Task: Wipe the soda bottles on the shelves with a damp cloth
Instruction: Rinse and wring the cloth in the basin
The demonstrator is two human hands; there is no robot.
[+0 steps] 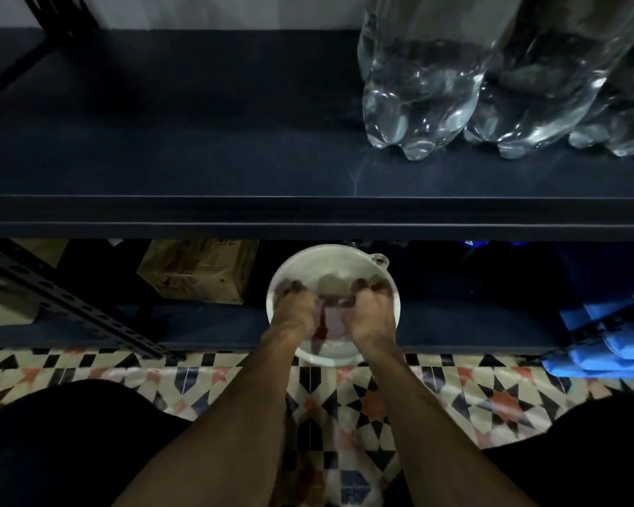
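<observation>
Head view looks straight down on two shelves of a dark rack. On the lower shelf stands one white bowl, and both hands are inside it. The left hand and the right hand are close together, with their fingers curled and clamped on one pale pinkish cloth that is bunched between them (the picture is blurred here, so I cannot tell the exact grip). I judge that this is the step of wetting or wringing the cloth, and that no wiping has begun.

The bottles stand on the upper shelf, at about 1 o'clock from the hands and well apart from them. I count three, clear and side by side in a row that runs toward 3 o'clock; the third one is cut by the edge of the frame, so more may stand beyond it. They stand upright, with the long axis rising toward the camera, and only the lower parts and the lobed bases are in view.

For the coming move the cloth must rise out of the bowl, pass the front edge of the upper shelf and go toward 1 o'clock. The right hand is the nearer one to the bottles, and the leftmost bottle is the first in reach.

One cardboard box sits at 10 o'clock of the bowl, and blue packs lie at 3 o'clock.
</observation>
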